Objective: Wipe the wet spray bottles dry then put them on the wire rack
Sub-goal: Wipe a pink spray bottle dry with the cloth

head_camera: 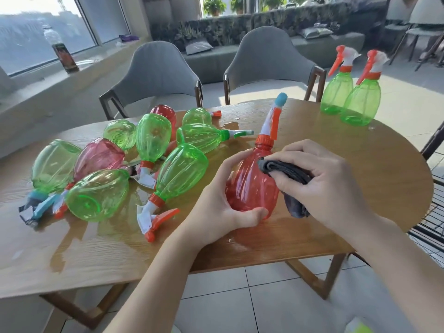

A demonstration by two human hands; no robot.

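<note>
Left hand [217, 207] cradles the red bottle [249, 181] tilted, grip curled round its base, so the right hand [319, 179], clutching the cloth [288, 171], can rub.

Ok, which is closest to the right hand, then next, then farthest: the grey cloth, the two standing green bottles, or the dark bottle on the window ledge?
1. Grey cloth: held in the right hand itself.
2. Two standing green bottles: upright at the table's far right.
3. Dark bottle: on the window ledge, far left.
</note>
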